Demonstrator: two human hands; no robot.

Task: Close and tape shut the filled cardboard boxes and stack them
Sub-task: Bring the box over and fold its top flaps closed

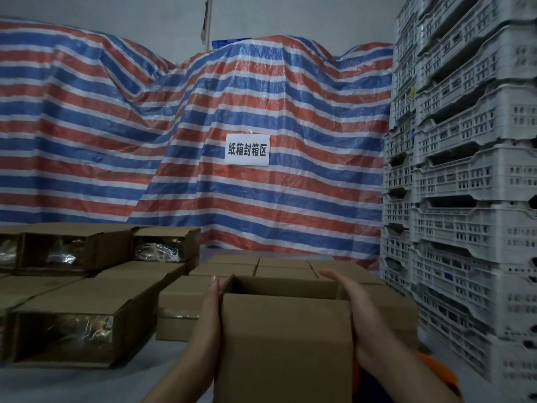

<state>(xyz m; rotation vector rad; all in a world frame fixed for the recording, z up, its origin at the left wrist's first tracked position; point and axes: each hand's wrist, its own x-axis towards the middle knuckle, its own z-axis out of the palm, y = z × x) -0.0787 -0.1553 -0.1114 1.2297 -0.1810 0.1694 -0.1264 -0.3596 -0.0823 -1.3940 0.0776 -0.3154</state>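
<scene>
A brown cardboard box point(284, 341) is held up in front of me, its far end open and dark inside. My left hand point(207, 318) presses flat against its left side with straight fingers. My right hand point(360, 318) presses flat against its right side the same way. Just beyond it lies a low stack of closed boxes point(261, 267). On the left lie several boxes on their sides point(78, 312), open ends showing plastic-wrapped contents.
A red, white and blue striped tarp point(203, 126) with a white paper sign point(247, 149) covers the back. A tall stack of grey plastic crates point(465, 184) stands on the right. Grey floor point(87, 385) shows at lower left. Something orange point(436, 370) lies below my right wrist.
</scene>
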